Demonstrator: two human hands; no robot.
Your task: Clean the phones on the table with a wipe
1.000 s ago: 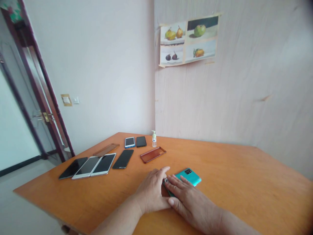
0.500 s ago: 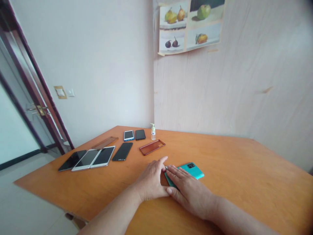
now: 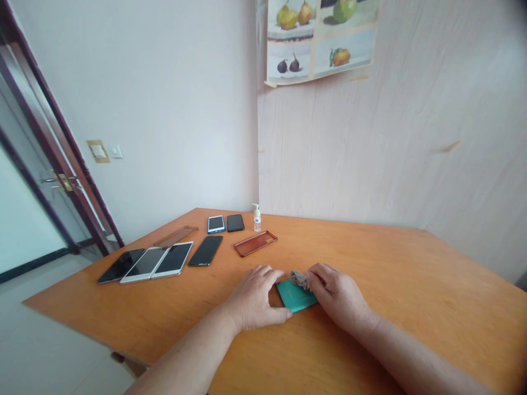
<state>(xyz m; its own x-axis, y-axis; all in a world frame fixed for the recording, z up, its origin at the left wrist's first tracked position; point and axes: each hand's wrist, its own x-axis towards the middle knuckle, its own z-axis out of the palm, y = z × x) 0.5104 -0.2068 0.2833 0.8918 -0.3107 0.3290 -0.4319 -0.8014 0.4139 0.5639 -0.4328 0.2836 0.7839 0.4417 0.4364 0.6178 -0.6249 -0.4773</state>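
Note:
A teal smartphone (image 3: 293,299) lies back side up on the table in front of me. My left hand (image 3: 256,299) steadies its left end, thumb at the near corner and fingers at the far one. Bunched in my right hand (image 3: 340,296) is a small grey cloth (image 3: 300,279), pressed on the phone's back. That hand hides the phone's right part, including the camera.
On the wooden table (image 3: 395,269), a reddish phone case (image 3: 256,243) and a pump bottle (image 3: 257,219) stand beyond my hands. Farther left lie a black phone (image 3: 206,251), a white phone (image 3: 173,259), several other devices and a clear brownish case (image 3: 176,236).
My right hand has gone from lying flat across the phone to gripping the grey cloth, which now shows. The phone's camera is now covered. My left hand stays at the phone's left end.

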